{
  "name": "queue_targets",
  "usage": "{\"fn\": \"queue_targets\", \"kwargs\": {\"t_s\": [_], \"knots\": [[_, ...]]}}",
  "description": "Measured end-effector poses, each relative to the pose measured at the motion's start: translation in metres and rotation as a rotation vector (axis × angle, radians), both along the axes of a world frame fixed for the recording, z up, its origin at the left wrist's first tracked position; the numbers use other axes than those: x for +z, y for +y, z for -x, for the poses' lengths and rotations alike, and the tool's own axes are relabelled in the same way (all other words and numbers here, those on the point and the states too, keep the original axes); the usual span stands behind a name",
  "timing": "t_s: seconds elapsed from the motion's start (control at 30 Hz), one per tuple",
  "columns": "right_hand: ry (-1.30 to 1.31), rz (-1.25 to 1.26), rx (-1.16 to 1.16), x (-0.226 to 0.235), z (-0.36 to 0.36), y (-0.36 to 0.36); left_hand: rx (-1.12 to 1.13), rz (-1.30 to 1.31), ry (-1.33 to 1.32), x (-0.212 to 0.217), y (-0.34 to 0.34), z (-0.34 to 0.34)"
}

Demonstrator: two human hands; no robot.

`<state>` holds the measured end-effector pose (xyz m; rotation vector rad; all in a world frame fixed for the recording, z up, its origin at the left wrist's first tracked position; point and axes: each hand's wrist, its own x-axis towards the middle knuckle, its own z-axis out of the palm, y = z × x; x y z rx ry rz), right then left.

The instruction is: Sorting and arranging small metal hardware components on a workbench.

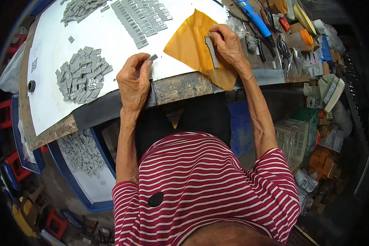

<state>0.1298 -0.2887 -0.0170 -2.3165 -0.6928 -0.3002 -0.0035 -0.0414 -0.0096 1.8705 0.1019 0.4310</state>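
Note:
My left hand (133, 80) pinches one small grey flat piece (152, 58) between thumb and fingers, above the white sheet (106, 37) near the table's front edge. My right hand (227, 43) presses its fingertips on a short row of grey pieces (211, 51) lined up on an orange-yellow sheet (188, 43). That orange sheet lies over the white one and hangs over the table edge. A loose heap of the same grey pieces (84, 74) lies to the left of my left hand.
Neat rows of grey pieces (141, 16) and another heap (80, 8) lie at the back. Tools, a blue-handled tool (254, 16) and clutter fill the table's right side. A blue tray with more grey pieces (84, 153) sits under the table at left. Boxes and a white basket (293, 139) stand at lower right.

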Motion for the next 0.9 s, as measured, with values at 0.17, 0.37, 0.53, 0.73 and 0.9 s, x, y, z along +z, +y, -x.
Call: {"fn": "queue_targets", "kwargs": {"t_s": [0.17, 0.37, 0.53, 0.73, 0.9], "knots": [[0.353, -0.375, -0.044, 0.024, 0.024, 0.017, 0.026, 0.003, -0.005, 0.003, 0.003, 0.003], [0.612, -0.576, -0.076, 0.034, 0.046, 0.028, 0.064, 0.065, -0.007, 0.002, 0.001, 0.002], [0.653, -0.652, -0.034, 0.041, 0.060, 0.047, 0.067, 0.068, -0.044, 0.005, 0.000, 0.002], [0.405, -0.561, 0.030, 0.045, 0.083, 0.076, -0.035, 0.255, -0.003, 0.013, -0.002, 0.007], [-0.002, -0.436, 0.203, 0.044, 0.093, 0.090, -0.236, 0.427, 0.146, 0.027, -0.002, 0.010]]}}
